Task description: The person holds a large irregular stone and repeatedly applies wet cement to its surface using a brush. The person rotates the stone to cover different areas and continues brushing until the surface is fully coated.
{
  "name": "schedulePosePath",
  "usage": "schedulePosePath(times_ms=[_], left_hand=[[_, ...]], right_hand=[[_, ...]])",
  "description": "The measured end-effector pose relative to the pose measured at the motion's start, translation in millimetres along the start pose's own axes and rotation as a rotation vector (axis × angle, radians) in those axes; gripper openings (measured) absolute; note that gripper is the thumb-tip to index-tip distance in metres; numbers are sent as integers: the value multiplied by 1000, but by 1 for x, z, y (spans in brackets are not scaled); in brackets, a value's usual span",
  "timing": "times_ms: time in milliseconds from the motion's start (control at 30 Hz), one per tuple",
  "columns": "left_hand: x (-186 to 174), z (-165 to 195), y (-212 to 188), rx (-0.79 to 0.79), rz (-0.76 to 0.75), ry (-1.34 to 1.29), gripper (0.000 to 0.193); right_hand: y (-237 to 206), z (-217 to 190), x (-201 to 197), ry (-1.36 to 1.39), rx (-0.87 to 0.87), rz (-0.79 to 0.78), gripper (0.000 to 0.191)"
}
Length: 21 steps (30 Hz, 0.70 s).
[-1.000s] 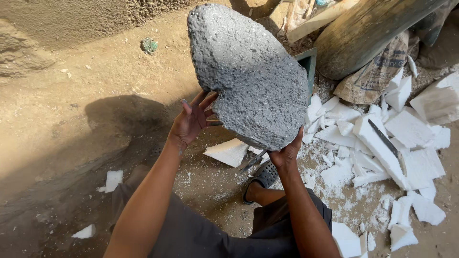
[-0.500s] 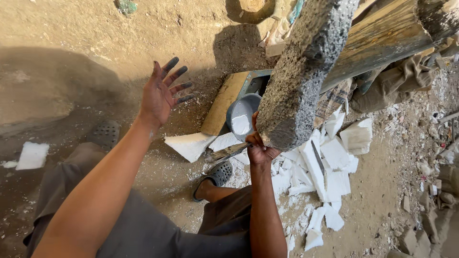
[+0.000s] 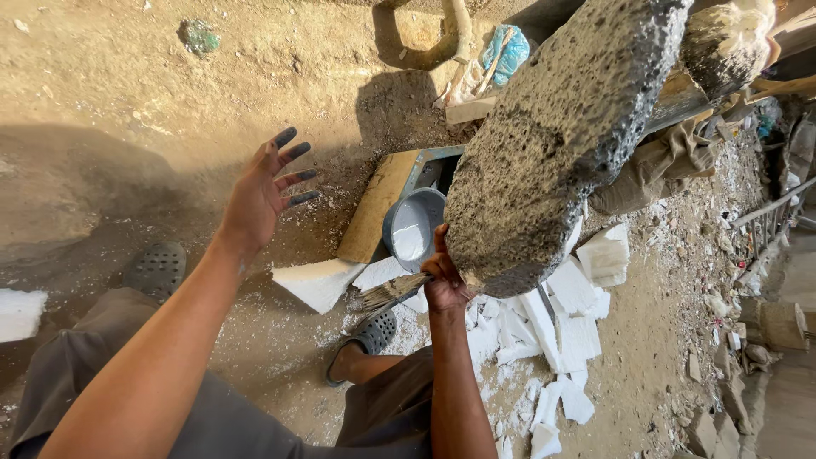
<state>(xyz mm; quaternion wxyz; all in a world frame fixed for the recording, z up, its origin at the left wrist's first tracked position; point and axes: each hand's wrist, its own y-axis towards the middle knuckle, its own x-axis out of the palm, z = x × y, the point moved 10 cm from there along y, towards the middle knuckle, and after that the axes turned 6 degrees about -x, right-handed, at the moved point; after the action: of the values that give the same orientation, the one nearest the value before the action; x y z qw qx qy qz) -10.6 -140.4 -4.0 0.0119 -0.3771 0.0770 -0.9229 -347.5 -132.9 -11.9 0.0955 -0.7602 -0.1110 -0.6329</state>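
A big rough grey slab (image 3: 568,136), coated in gritty dark material, stands on edge and tilts up to the right. My right hand (image 3: 442,276) grips its lower end from beneath. A small brush (image 3: 393,291) with pale bristles lies just left of that hand. My left hand (image 3: 263,191) is raised apart from the slab, fingers spread, fingertips stained dark, holding nothing. Below the slab sits a grey bowl (image 3: 414,228) with white paste in it.
Several white foam pieces (image 3: 569,319) litter the dirt ground. A wooden board (image 3: 376,206) leans by the bowl. My feet wear grey clogs (image 3: 371,336). A log and rubble lie at the right; a blue bag (image 3: 507,51) is at the back.
The slab has turned from face-on to edge-on and tilted right. My left hand came off it and now hovers open to the left. The view has shifted nearer.
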Motion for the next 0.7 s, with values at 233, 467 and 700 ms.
schedulePosePath(times_ms=[233, 467, 700], left_hand=[[28, 7, -7, 96, -109, 372, 114], [42, 5, -14, 227, -285, 527, 131], [17, -9, -12, 256, -326, 565, 145]], right_hand=[[-7, 8, -64, 14, 184, 0, 55], [-35, 47, -85, -101, 198, 21, 65], [-62, 80, -55, -155, 246, 24, 62]])
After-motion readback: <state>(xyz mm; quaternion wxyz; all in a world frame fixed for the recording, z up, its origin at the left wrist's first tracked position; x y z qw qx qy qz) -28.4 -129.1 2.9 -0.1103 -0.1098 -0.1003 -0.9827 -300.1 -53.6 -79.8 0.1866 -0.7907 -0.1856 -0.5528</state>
